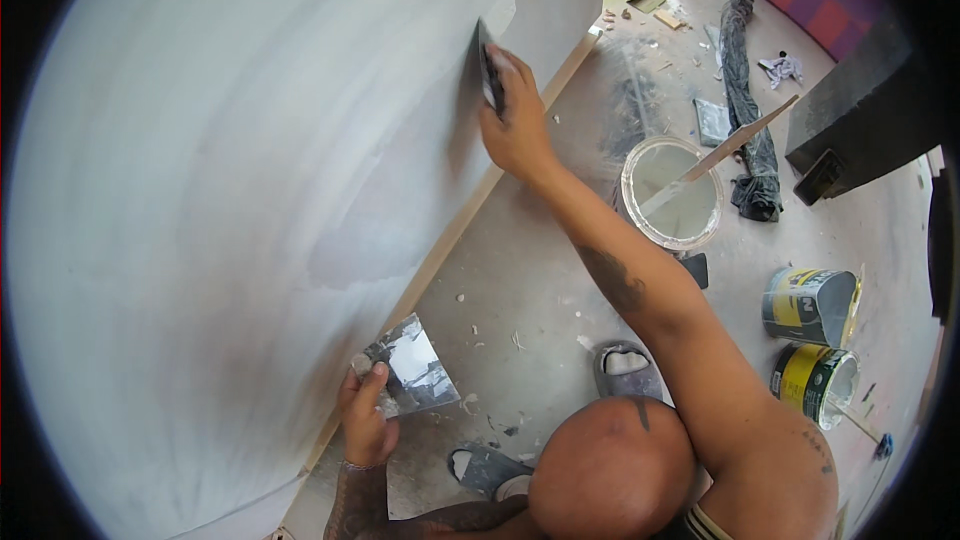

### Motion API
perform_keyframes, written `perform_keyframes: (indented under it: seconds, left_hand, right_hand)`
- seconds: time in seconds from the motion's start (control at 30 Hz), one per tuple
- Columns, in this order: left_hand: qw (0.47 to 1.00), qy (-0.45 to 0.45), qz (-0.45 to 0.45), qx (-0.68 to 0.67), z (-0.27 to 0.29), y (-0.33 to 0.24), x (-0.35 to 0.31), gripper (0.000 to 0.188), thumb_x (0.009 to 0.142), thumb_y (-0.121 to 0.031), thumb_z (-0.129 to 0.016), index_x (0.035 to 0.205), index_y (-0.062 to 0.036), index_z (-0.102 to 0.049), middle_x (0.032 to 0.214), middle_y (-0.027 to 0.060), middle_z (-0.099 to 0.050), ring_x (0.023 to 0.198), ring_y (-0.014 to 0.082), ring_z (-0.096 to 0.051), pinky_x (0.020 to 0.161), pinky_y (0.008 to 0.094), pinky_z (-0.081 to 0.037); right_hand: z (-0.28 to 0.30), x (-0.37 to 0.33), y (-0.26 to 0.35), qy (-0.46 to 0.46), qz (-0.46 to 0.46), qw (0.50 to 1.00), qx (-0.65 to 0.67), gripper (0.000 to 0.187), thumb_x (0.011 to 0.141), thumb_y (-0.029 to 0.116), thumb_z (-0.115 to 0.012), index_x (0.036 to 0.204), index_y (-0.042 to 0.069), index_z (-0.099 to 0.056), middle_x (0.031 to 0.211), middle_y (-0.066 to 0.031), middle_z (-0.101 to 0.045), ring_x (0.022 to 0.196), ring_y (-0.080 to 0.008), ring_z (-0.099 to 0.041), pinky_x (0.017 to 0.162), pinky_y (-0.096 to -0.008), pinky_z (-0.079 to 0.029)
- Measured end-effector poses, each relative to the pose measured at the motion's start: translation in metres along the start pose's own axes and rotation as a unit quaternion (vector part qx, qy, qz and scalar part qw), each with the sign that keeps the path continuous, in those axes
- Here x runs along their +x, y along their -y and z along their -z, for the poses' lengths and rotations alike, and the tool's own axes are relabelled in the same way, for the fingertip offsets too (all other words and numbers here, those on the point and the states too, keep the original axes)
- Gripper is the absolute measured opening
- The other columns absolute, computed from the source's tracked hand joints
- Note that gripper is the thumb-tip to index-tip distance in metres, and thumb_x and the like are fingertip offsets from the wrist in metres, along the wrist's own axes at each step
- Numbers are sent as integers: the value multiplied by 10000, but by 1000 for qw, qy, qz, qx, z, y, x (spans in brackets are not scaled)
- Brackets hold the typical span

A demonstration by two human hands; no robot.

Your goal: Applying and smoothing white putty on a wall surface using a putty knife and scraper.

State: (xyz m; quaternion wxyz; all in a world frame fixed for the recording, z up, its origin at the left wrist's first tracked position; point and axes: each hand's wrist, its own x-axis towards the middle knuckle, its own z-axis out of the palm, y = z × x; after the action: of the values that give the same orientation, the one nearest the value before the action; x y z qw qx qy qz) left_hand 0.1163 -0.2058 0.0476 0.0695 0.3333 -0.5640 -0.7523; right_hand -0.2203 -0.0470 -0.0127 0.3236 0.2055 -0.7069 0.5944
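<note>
One pale wall (220,190), debris-littered floor (520,280)

Two handheld scrapers (415,370) (486,58), one bucket (627,186), two cans (795,300) (800,378), two slippers (492,468) (640,383), one black bundle (740,80)

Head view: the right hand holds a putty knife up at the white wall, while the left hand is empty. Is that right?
Not quite: the left hand isn't empty; the head view shows it holding a flat metal scraper. The right hand does hold a putty knife up at the white wall.
</note>
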Motion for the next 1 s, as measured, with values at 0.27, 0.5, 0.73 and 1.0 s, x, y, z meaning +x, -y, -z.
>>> perform_keyframes:
  seconds: [0.27, 0.5, 0.73, 1.0]
  left_hand:
    - [999, 27, -7, -19, 2, 2, 2, 260, 924, -96, -589, 1166, -4, -580, 1083, 55, -645, 992, 152, -606, 894, 307, -465]
    - [1000, 13, -7, -27, 8, -1, -1, 258, 933, -104, -573, 1170, -1, -576, 1105, 68, -648, 1015, 186, -617, 910, 338, -476]
    - [997, 51, -45, -46, 7, -7, 0, 230, 930, -84, -598, 1142, 4, -589, 1088, 64, -648, 1000, 149, -599, 909, 309, -455]
    - [993, 35, -56, -94, 30, 11, 10, 239, 914, -75, -591, 1137, 10, -586, 1097, 73, -646, 1014, 161, -598, 923, 324, -453]
  right_hand:
    - [48, 67, -25, 24, -216, 976, 24, 519, 776, -17, -454, 1278, 35, -576, 1237, -208, -601, 1140, -322, -596, 981, -348, -450]
    - [27, 35, -7, 31, -144, 985, 90, 504, 785, -7, -487, 1282, 31, -562, 1246, -179, -592, 1167, -289, -576, 992, -345, -439]
    - [1, -20, 44, 51, -23, 997, 58, 520, 744, -66, -493, 1257, 7, -529, 1283, -179, -546, 1182, -342, -551, 987, -358, -442]
    - [-31, -97, 88, 115, -11, 992, 53, 638, 687, -57, -525, 1319, 14, -470, 1320, -211, -484, 1244, -397, -452, 1052, -425, -374]
